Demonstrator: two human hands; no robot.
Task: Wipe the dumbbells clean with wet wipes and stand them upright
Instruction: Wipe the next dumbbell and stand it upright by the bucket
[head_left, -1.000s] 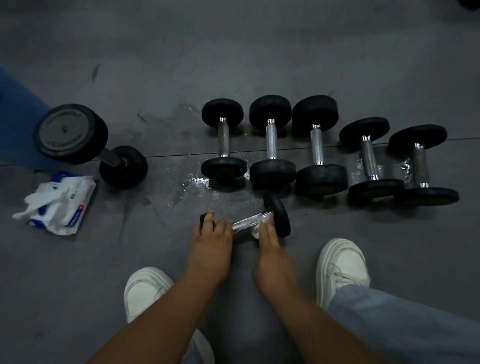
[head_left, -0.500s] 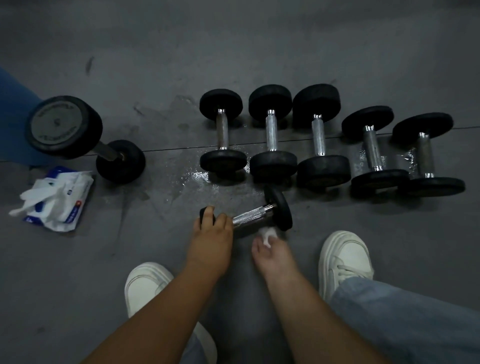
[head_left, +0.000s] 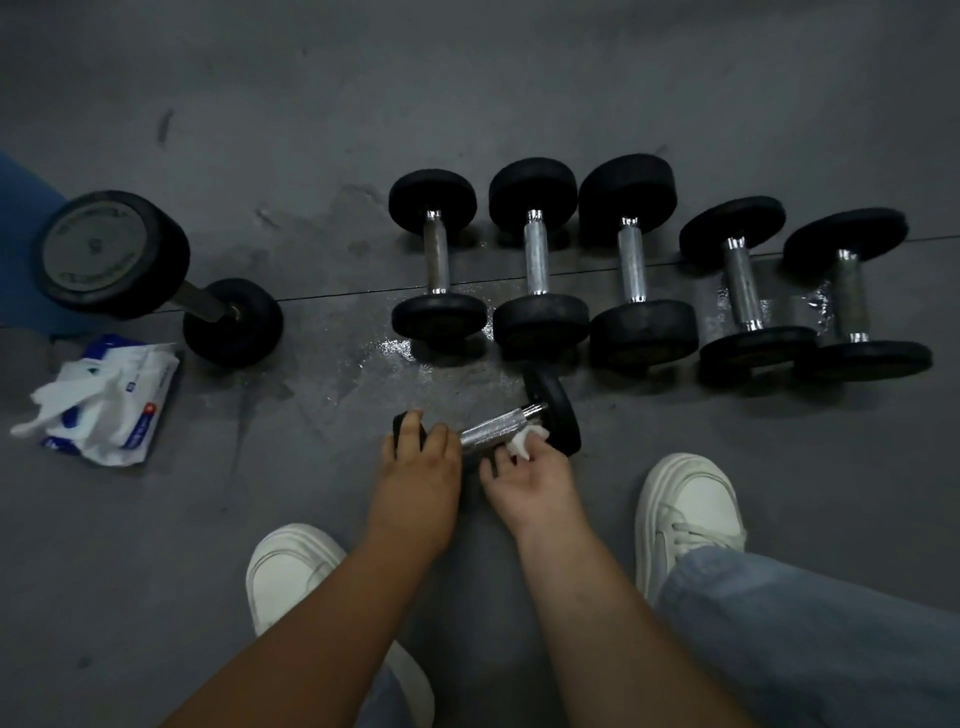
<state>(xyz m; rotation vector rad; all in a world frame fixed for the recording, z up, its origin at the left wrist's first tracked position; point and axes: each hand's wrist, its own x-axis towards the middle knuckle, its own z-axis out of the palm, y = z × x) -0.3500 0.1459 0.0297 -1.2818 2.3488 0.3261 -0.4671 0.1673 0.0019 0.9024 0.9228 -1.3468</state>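
Dumbbell (head_left: 501, 427) lies on its side on the floor (head_left: 649, 415) close in front of us, just short of a row (head_left: 632, 265) of five others, which also lie on their sides. Our left hand (head_left: 421, 462) has its fingers curled over the left head, pinning it. Our right hand (head_left: 532, 475), palm up, pinches a wipe (head_left: 523, 442) against the chrome handle near the right head. We judge it small but dense, rigid, and apt to roll on its round heads. Damp rubber may slip, so the knurled handle looks to us the surest hold for upending it.
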